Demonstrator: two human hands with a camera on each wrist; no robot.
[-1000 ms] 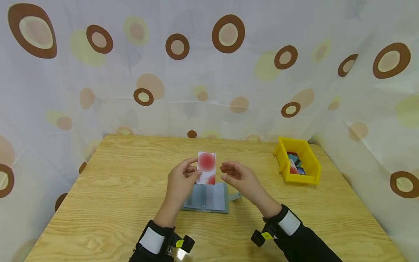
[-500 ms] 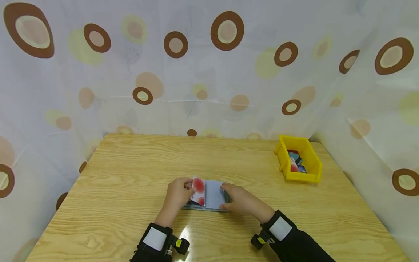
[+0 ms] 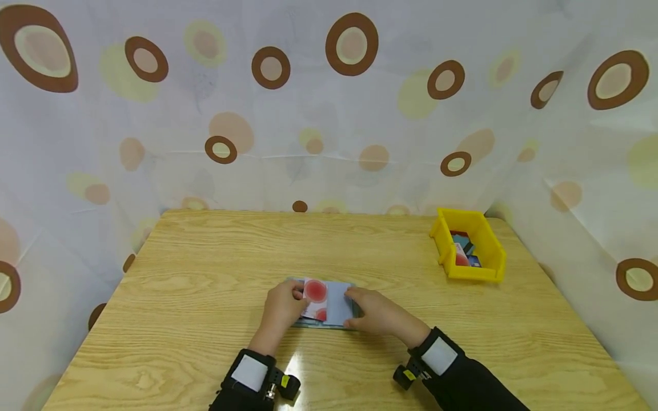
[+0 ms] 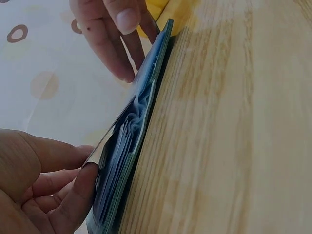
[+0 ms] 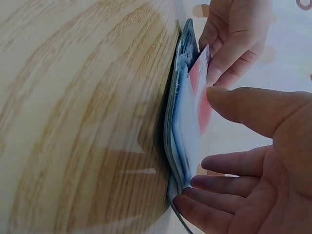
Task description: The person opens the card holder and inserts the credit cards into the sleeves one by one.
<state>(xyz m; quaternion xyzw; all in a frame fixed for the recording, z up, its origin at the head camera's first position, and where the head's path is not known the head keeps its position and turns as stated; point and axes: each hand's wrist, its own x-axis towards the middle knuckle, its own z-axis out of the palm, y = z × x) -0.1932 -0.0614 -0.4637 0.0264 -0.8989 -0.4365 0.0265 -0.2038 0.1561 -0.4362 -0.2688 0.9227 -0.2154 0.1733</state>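
Left hand: this one [image 3: 281, 302] is pinching a card between thumb and fingers, and the left wrist view is showing the card's edge right at the fingertips.
Right hand: this one [image 3: 377, 313] is holding its thumb and fingers spread apart, reaching over the right-hand edge of the holder; I can't really tell how firmly it's touching.
Card: the white card with red circles [image 3: 315, 299] is sitting over the left-hand page, near the fold, and it's tilting up off the holder rather than lying flat. Can't tell if any of it is tucked into a pocket.
Card holder: the blue-green holder [image 3: 339, 302] is lying unfolded between both hands, with a bunch of thin pages bunching up in its left half in the left wrist view.
Yellow bin: the bin [image 3: 475, 274] is standing well apart, over at the far right, and a few more cards [image 3: 461, 258] are lying in it.
Tabletop: the wood-grain tabletop [image 3: 205, 257] is carrying the lot.
Backdrop: a white curtain with brown rings [image 3: 288, 114] is hanging behind.
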